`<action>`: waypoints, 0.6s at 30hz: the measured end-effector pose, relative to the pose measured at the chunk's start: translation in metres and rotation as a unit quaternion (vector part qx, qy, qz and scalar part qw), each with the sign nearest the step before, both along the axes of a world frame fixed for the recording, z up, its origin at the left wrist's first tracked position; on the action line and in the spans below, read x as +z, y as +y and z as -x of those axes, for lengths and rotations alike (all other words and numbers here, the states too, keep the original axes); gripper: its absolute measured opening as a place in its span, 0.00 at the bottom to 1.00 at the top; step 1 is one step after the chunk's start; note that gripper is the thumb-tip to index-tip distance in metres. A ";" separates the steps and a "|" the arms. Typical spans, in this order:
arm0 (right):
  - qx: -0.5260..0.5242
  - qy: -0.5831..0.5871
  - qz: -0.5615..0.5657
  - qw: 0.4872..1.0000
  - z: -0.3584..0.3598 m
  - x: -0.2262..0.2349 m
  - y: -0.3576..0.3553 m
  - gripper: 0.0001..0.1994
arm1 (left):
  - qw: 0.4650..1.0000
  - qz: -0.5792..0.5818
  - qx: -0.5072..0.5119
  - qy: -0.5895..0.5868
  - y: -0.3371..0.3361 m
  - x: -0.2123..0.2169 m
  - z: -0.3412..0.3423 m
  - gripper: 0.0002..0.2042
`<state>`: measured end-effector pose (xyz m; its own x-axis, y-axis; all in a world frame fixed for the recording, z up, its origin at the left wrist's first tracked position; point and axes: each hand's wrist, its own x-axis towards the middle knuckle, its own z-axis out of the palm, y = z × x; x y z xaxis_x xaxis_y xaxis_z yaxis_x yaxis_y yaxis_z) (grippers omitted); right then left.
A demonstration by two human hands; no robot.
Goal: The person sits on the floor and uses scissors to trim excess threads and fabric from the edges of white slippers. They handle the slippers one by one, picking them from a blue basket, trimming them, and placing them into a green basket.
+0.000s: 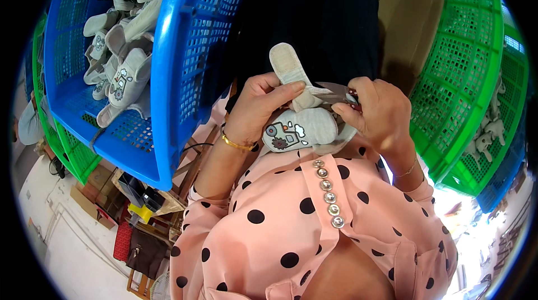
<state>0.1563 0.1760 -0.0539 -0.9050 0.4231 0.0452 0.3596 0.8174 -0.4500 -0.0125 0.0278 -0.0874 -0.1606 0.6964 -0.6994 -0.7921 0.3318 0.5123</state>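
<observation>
Shoe [314,126] of pale grey cloth was between both hands, before the polka-dot shirt [241,232], beyond the right rim of the blue basket [162,75]. The left grip [262,101] pinched its strap [287,63]; the right grip [381,106] was closed round scissors [336,93], blades near the strap's base. Good work seemed to need a taut strap, small snips and the left thumb clear. Similar shoes [128,78] lay in the basket.

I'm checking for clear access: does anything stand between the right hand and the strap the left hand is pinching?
Only the scissors held in the right hand, which point toward the pale strap. Nothing else visible stands in between.
</observation>
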 end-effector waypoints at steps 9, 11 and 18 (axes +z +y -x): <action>0.004 -0.010 -0.023 1.000 0.007 0.004 -0.002 0.17 | 1.000 -0.004 0.024 -0.008 -0.005 -0.005 -0.001 0.07; -0.003 -0.015 -0.023 1.000 0.007 0.004 -0.003 0.16 | 0.999 -0.005 0.028 -0.016 -0.004 -0.004 -0.001 0.07; -0.027 -0.016 -0.018 0.999 0.004 0.002 -0.009 0.16 | 0.999 -0.004 0.034 -0.027 -0.004 -0.005 -0.001 0.07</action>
